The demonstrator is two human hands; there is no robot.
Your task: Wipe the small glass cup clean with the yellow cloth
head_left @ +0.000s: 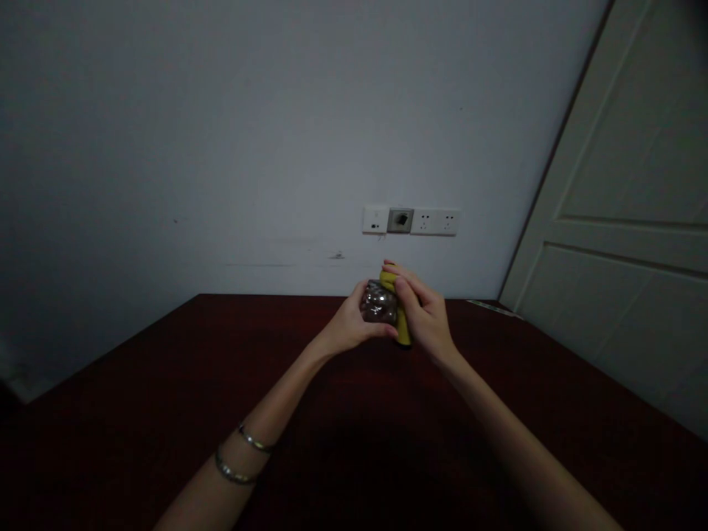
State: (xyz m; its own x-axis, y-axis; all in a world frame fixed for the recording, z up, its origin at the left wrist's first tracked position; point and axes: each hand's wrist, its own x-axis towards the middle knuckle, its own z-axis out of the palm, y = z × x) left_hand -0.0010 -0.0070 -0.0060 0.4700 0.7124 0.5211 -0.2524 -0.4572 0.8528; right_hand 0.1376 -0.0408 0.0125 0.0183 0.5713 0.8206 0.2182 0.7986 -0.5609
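Observation:
My left hand [349, 323] is wrapped round a small, shiny see-through jar [379, 304], its thumb along the near side. The jar's contents look dark brown, but I cannot make out what they are. A yellow cloth [404, 330] is pinched in my right hand [428, 313] and pressed against the jar's right side and upper edge. One end of the cloth hangs down beside the jar and has a dark edge. Both hands are held close together over the table. Fingers on the jar's far side are partly hidden.
Below lies a dark red table [276, 383] that reaches back to a pale wall [248, 133]. A row of sockets [423, 221] is set in the wall behind my hands. A white panelled door [625, 221] stands at the right; a thin flat strip [494, 308] lies at the table's back right edge.

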